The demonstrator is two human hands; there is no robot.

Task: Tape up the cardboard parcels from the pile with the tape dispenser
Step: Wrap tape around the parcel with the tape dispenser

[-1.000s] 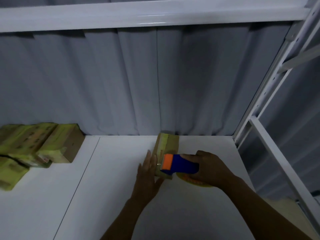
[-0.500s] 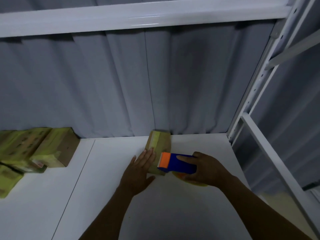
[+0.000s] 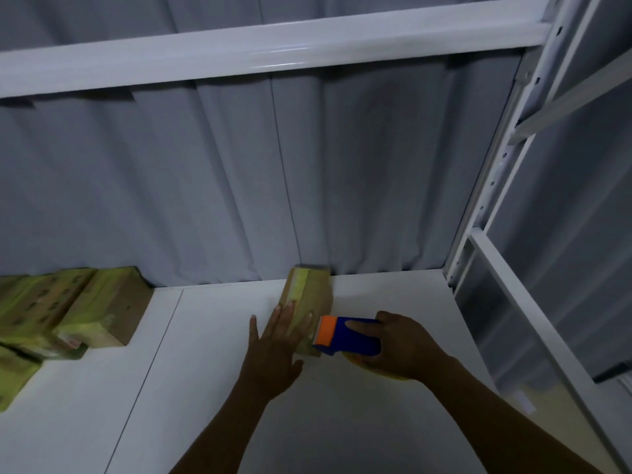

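One parcel in play: the cardboard parcel (image 3: pixel 309 295) lies on the white desk (image 3: pixel 205 405), its far end up near the grey curtain (image 3: pixel 239 183). It looks like there's a yellowish strip along its top.
Two hands: the left hand (image 3: pixel 273 350) is flat with straight fingers, pressing on the parcel's near end. The right hand (image 3: pixel 407 350) is wrapped round the tape dispenser.
One dispenser: the tape dispenser (image 3: pixel 347 336) is blue with an orange nose, right at the parcel's near right edge.
Pile count: the pile (image 3: pixel 68 313) sits at the desk's left, well apart. I'd say four or five parcels, but the edges blur, so no exact number.
Risk 1: the left fingers are just beside the orange end, so a quick pull could nick them, I reckon.
Risk 2: the parcel is only pinned at one end, so it might swivel and the tape could go on crooked or wrinkled.
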